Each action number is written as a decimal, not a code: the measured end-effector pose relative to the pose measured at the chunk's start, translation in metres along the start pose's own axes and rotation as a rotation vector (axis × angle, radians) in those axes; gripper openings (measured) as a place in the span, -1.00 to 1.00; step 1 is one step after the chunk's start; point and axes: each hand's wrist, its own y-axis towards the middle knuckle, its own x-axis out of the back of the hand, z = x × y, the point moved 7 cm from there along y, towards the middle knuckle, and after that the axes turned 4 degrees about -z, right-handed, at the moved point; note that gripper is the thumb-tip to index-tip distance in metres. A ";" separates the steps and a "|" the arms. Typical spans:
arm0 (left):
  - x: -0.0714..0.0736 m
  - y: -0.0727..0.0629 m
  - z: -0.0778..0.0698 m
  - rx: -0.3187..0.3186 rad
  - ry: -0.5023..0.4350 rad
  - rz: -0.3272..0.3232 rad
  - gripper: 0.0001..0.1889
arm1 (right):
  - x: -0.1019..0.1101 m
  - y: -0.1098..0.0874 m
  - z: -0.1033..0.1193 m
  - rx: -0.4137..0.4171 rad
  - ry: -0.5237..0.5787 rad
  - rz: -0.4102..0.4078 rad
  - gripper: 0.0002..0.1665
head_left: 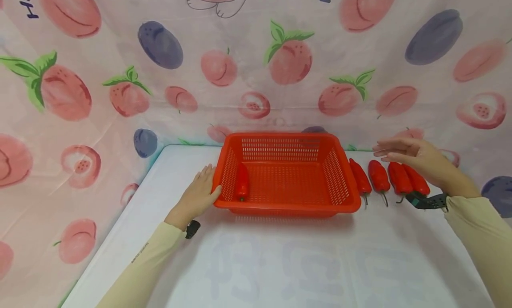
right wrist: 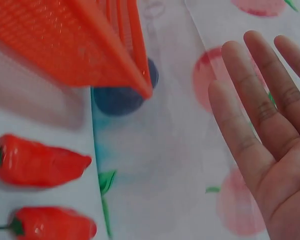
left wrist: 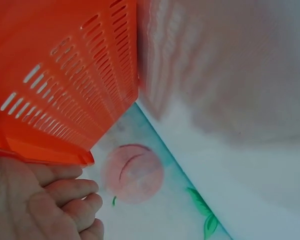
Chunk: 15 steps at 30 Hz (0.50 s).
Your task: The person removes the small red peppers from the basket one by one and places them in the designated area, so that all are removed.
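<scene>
A red plastic basket with slotted walls stands on the white table. Inside it, along the left wall, lies one red pepper. My left hand touches the basket's left rim, its fingers fairly straight along the outside and the thumb at the edge; the left wrist view shows those fingers right at the rim. Raised over the right side, my right hand has its fingers extended and holds nothing. Below it several red peppers with green stems lie in a row, two of them showing in the right wrist view.
A fruit-patterned cloth hangs behind the table and down its left side. The white tabletop stretches in front of the basket. The nearest pepper of the row lies right by the basket's right wall.
</scene>
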 end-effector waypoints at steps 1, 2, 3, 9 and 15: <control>0.000 0.000 0.000 0.000 0.002 -0.005 -0.29 | -0.002 0.003 0.004 -0.002 -0.004 0.006 -0.51; 0.000 0.000 0.000 0.000 0.008 -0.009 -0.29 | -0.003 0.005 0.007 -0.003 -0.013 0.011 -0.51; 0.001 0.000 0.000 -0.005 0.019 -0.016 -0.29 | -0.005 0.007 0.010 -0.001 -0.022 0.019 -0.51; 0.005 0.000 -0.005 -0.031 0.092 -0.058 -0.28 | -0.017 0.014 0.021 0.014 0.011 0.058 -0.52; 0.010 0.000 -0.011 -0.072 0.154 -0.055 -0.28 | -0.030 0.025 0.029 -0.014 0.003 0.089 -0.50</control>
